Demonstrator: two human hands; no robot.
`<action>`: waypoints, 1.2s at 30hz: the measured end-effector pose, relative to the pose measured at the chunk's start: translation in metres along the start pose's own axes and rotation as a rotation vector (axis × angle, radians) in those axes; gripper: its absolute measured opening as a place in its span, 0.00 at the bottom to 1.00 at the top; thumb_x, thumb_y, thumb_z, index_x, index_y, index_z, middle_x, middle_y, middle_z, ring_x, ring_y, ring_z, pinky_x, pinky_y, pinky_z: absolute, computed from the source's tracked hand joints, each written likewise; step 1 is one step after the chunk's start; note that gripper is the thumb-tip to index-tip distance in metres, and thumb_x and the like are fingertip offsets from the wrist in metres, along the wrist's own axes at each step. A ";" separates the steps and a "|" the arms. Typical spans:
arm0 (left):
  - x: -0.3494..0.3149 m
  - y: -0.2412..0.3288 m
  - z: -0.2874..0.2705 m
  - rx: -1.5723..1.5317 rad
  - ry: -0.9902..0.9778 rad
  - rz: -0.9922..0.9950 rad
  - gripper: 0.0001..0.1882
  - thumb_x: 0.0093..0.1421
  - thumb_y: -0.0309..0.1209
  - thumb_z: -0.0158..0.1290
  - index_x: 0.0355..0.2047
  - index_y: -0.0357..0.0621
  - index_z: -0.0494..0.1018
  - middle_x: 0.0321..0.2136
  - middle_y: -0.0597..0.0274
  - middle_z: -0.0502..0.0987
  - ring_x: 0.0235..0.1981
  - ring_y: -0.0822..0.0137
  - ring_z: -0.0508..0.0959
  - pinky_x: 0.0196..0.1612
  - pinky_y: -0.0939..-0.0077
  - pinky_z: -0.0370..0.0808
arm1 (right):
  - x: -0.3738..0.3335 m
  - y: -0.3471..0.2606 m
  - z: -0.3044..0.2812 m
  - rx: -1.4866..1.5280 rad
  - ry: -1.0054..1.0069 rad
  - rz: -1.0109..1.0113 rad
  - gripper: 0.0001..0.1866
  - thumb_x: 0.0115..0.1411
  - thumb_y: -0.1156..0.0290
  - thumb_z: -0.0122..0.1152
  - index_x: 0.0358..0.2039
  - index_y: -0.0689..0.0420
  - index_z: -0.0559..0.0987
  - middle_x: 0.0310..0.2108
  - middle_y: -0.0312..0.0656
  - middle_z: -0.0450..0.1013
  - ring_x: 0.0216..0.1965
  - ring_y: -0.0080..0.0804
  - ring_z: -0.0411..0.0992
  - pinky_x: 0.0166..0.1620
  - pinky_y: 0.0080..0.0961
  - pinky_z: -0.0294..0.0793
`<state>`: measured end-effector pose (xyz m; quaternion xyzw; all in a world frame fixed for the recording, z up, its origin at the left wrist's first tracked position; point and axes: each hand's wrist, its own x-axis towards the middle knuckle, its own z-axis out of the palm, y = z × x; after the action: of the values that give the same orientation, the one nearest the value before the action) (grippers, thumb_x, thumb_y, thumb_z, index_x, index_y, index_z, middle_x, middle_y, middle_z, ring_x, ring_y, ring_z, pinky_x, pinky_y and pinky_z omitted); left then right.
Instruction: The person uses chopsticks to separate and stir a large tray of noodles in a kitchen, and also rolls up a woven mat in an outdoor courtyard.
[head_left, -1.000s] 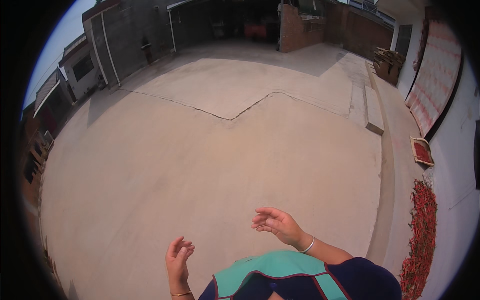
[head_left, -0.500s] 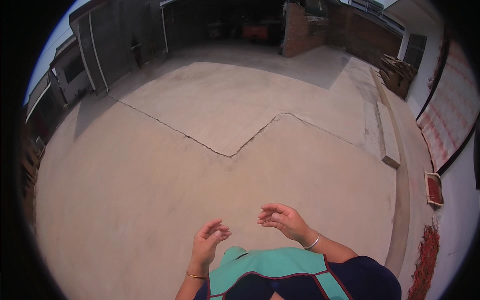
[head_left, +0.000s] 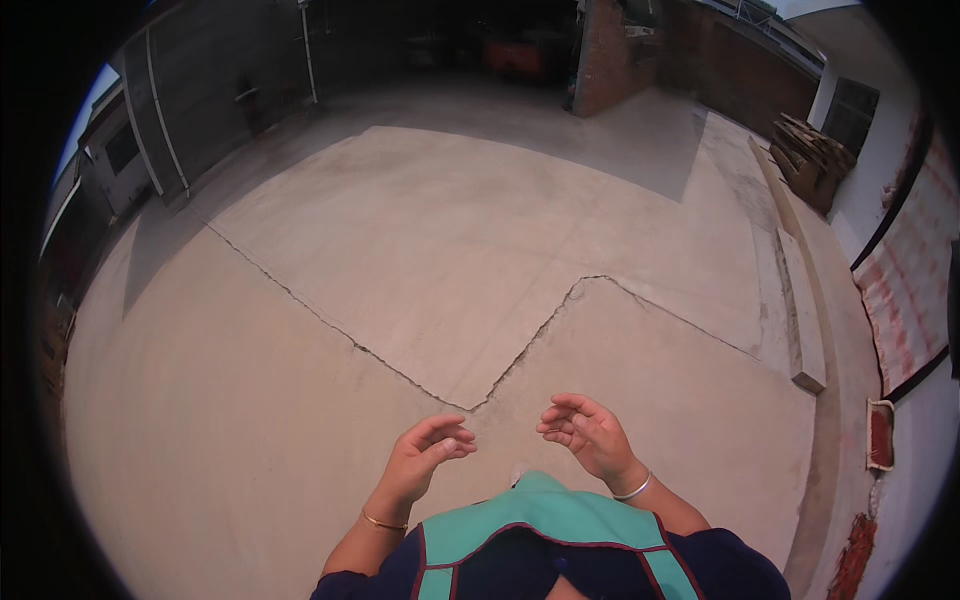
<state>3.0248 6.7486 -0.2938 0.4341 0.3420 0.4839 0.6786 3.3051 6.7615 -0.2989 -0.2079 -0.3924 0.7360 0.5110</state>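
Both hands are raised in front of my teal apron, well above the pale concrete floor. My left hand has its fingers loosely curved and apart from the thumb, with nothing in it; a thin gold bangle circles that wrist. To its right, my right hand faces it with fingers bent and spaced, also holding nothing, and wears a silver bangle. A gap lies between the two hands, and neither touches anything.
A jagged crack crosses the concrete ahead. Along the right lie a low concrete step, stacked wood, a shallow tray of red stuff and a heap of red pieces. A brick wall stands beside a dark shelter.
The floor crack and the step now sit lower and nearer to me, as after a pace forward. My left hand has risen slightly, and my right hand has shifted a little to the right.
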 end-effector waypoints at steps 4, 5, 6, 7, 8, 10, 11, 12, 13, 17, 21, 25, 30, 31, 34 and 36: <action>0.191 0.038 -0.032 0.002 -0.146 0.128 0.17 0.60 0.24 0.48 0.51 0.37 0.66 0.40 0.55 0.76 0.41 0.61 0.77 0.46 0.69 0.75 | 0.154 -0.027 -0.064 0.003 0.011 -0.128 0.21 0.64 0.71 0.48 0.57 0.62 0.63 0.47 0.45 0.70 0.50 0.38 0.70 0.53 0.34 0.70; 0.214 0.031 -0.044 -0.019 -0.116 0.099 0.17 0.61 0.24 0.48 0.51 0.36 0.66 0.40 0.55 0.76 0.41 0.62 0.77 0.47 0.69 0.75 | 0.192 -0.032 -0.077 -0.021 0.008 -0.093 0.22 0.64 0.69 0.48 0.57 0.62 0.62 0.48 0.46 0.70 0.50 0.39 0.70 0.53 0.33 0.70; 0.243 0.040 -0.055 -0.048 -0.085 0.082 0.17 0.61 0.25 0.48 0.51 0.36 0.66 0.40 0.55 0.76 0.41 0.62 0.77 0.47 0.69 0.74 | 0.230 -0.036 -0.085 -0.023 0.012 -0.069 0.23 0.64 0.67 0.49 0.57 0.62 0.62 0.48 0.47 0.69 0.50 0.39 0.70 0.52 0.32 0.71; 0.274 0.049 -0.065 -0.077 -0.052 0.065 0.18 0.61 0.25 0.49 0.51 0.36 0.66 0.40 0.55 0.75 0.42 0.62 0.77 0.47 0.69 0.74 | 0.269 -0.039 -0.092 -0.025 0.013 -0.042 0.24 0.64 0.65 0.50 0.58 0.62 0.61 0.48 0.48 0.69 0.50 0.39 0.70 0.52 0.31 0.72; 0.303 0.060 -0.077 -0.106 -0.015 0.050 0.18 0.61 0.26 0.49 0.51 0.36 0.66 0.40 0.55 0.75 0.42 0.63 0.77 0.48 0.69 0.74 | 0.312 -0.045 -0.096 -0.006 -0.017 -0.026 0.24 0.64 0.67 0.49 0.58 0.61 0.61 0.49 0.47 0.68 0.50 0.39 0.70 0.52 0.31 0.71; 0.352 0.076 -0.117 -0.071 0.093 0.080 0.18 0.61 0.25 0.49 0.51 0.37 0.66 0.40 0.55 0.75 0.41 0.63 0.77 0.47 0.69 0.74 | 0.401 -0.069 -0.102 -0.014 -0.082 0.027 0.23 0.64 0.71 0.47 0.59 0.60 0.61 0.50 0.46 0.67 0.51 0.38 0.69 0.53 0.31 0.70; 0.377 0.086 -0.140 -0.082 0.149 0.110 0.17 0.60 0.25 0.49 0.51 0.37 0.66 0.40 0.55 0.75 0.41 0.63 0.77 0.47 0.69 0.75 | 0.446 -0.075 -0.107 -0.010 -0.110 0.020 0.23 0.64 0.71 0.47 0.59 0.59 0.60 0.51 0.46 0.67 0.51 0.38 0.69 0.53 0.31 0.70; 0.400 0.092 -0.163 -0.094 0.204 0.145 0.17 0.60 0.25 0.49 0.51 0.37 0.66 0.40 0.55 0.75 0.41 0.63 0.77 0.46 0.69 0.75 | 0.488 -0.080 -0.112 -0.011 -0.141 0.012 0.23 0.64 0.71 0.46 0.59 0.59 0.60 0.51 0.46 0.67 0.51 0.37 0.69 0.53 0.31 0.70; 0.426 0.096 -0.187 -0.132 0.266 0.159 0.17 0.60 0.25 0.48 0.50 0.37 0.66 0.39 0.55 0.75 0.41 0.63 0.77 0.46 0.70 0.75 | 0.530 -0.083 -0.122 -0.005 -0.172 -0.007 0.23 0.64 0.71 0.46 0.59 0.59 0.60 0.51 0.46 0.67 0.51 0.37 0.69 0.53 0.31 0.70; 0.544 0.108 -0.272 -0.203 0.450 0.179 0.17 0.61 0.25 0.47 0.50 0.38 0.67 0.39 0.56 0.75 0.40 0.63 0.77 0.46 0.71 0.75 | 0.684 -0.078 -0.166 0.006 -0.174 -0.041 0.23 0.64 0.70 0.46 0.59 0.58 0.60 0.51 0.45 0.67 0.51 0.38 0.69 0.53 0.31 0.70; 0.685 0.157 -0.337 -0.145 0.423 0.184 0.16 0.61 0.25 0.47 0.50 0.38 0.67 0.39 0.57 0.76 0.40 0.63 0.78 0.45 0.70 0.75 | 0.818 -0.080 -0.204 0.035 -0.092 0.004 0.26 0.64 0.67 0.49 0.60 0.60 0.59 0.51 0.48 0.67 0.51 0.39 0.69 0.52 0.31 0.71; 0.856 0.224 -0.384 -0.105 0.198 0.147 0.17 0.61 0.25 0.47 0.50 0.38 0.67 0.39 0.57 0.76 0.41 0.63 0.77 0.46 0.70 0.75 | 0.939 -0.112 -0.237 0.031 -0.017 -0.062 0.23 0.65 0.69 0.46 0.59 0.59 0.60 0.51 0.48 0.67 0.51 0.39 0.69 0.53 0.31 0.70; 1.052 0.252 -0.428 -0.105 -0.021 0.115 0.16 0.61 0.24 0.46 0.51 0.38 0.66 0.39 0.56 0.76 0.40 0.63 0.78 0.46 0.70 0.76 | 1.077 -0.123 -0.307 0.088 0.115 -0.200 0.24 0.64 0.69 0.48 0.58 0.62 0.60 0.51 0.50 0.67 0.51 0.41 0.69 0.52 0.33 0.72; 1.089 0.253 -0.437 -0.124 -0.035 0.114 0.17 0.61 0.24 0.46 0.51 0.38 0.66 0.39 0.56 0.76 0.41 0.63 0.78 0.46 0.70 0.75 | 1.108 -0.123 -0.323 0.093 0.135 -0.204 0.24 0.64 0.69 0.48 0.58 0.62 0.60 0.51 0.50 0.67 0.51 0.41 0.69 0.52 0.32 0.72; 1.190 0.258 -0.476 -0.163 -0.012 0.083 0.17 0.60 0.23 0.47 0.51 0.37 0.67 0.39 0.56 0.76 0.41 0.62 0.77 0.47 0.69 0.75 | 1.221 -0.130 -0.365 0.072 0.138 -0.175 0.24 0.64 0.68 0.48 0.58 0.61 0.60 0.51 0.49 0.67 0.51 0.40 0.69 0.52 0.32 0.72; 1.249 0.277 -0.506 -0.157 0.048 0.098 0.17 0.60 0.24 0.47 0.51 0.37 0.66 0.39 0.55 0.76 0.41 0.62 0.78 0.46 0.69 0.75 | 1.305 -0.139 -0.378 0.062 0.084 -0.137 0.23 0.64 0.68 0.48 0.58 0.61 0.61 0.50 0.47 0.67 0.51 0.38 0.69 0.52 0.31 0.71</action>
<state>2.8498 8.1135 -0.2906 0.3842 0.2973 0.5521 0.6776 3.1437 8.1177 -0.2943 -0.1957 -0.3610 0.7017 0.5822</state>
